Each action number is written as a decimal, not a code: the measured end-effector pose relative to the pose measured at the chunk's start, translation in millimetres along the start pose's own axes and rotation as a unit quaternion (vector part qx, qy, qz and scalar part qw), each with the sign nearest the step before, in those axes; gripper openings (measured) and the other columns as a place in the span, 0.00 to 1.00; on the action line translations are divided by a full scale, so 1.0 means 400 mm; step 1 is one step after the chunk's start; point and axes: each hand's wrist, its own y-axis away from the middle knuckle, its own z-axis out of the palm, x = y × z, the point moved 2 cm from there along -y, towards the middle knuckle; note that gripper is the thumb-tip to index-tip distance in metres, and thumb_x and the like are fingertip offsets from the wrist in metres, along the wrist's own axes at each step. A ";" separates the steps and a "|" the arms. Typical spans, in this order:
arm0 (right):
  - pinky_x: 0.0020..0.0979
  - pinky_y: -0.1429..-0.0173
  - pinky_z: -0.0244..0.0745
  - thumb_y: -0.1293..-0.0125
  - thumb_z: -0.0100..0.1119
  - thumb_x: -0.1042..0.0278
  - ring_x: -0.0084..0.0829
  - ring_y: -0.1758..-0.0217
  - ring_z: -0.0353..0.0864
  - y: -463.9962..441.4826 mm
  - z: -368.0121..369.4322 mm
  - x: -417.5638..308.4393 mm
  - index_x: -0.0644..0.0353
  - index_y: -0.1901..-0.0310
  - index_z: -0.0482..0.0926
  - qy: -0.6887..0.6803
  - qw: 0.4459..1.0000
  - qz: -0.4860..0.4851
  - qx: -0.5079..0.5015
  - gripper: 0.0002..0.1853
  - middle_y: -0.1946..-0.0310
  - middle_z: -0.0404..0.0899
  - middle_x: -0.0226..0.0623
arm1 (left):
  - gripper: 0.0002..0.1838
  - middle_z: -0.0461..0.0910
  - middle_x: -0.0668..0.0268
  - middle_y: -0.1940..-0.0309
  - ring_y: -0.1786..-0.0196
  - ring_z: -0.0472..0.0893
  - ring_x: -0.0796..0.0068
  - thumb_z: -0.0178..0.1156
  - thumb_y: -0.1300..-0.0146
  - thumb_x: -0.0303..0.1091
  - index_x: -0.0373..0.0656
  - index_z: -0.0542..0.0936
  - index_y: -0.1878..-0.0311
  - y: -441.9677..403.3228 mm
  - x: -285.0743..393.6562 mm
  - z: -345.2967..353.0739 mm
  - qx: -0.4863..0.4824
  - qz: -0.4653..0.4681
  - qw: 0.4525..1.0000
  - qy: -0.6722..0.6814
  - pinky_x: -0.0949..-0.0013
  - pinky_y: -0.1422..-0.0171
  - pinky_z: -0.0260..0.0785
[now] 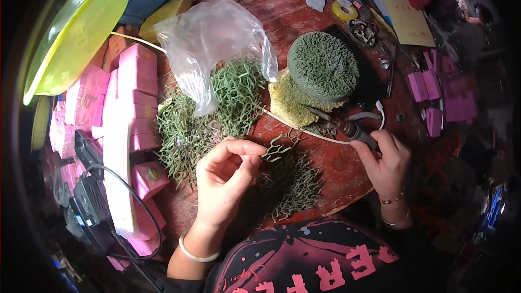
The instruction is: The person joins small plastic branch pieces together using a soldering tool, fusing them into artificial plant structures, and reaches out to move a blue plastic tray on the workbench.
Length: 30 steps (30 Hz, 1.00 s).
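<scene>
My left hand (228, 176) pinches a small green branching piece (278, 149) between thumb and forefinger, over the red table (187, 206). Near the table's right front, my right hand (384, 163) has thumb and forefinger closed at the end of a thin white cord (309, 131), beside a dark-handled tool (355, 131). The tool's tip points at a yellow sponge-like pad (285, 100). A round dark-green textured block (324, 67) rests partly on the pad. Heaps of green branching pieces (184, 130) lie left of centre, with another pile (296, 190) nearest my body.
A clear plastic bag (217, 38) lies against the green heap. Pink blocks (137, 70) and a black device with a cable (89, 198) line the left side. A yellow-green basin (76, 32) stands upper left. Yellow tape (344, 11) and a paper envelope (408, 21) lie upper right.
</scene>
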 end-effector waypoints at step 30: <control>0.33 0.79 0.67 0.42 0.71 0.46 0.35 0.83 0.73 0.011 0.057 -0.014 0.60 0.73 0.73 -0.081 0.993 -0.085 0.011 0.24 0.84 0.71 0.35 | 0.08 0.73 0.73 0.65 0.64 0.71 0.87 0.58 0.37 0.16 0.34 0.82 0.57 -0.001 -0.001 -0.001 0.004 0.010 1.000 -0.029 0.81 0.58 0.63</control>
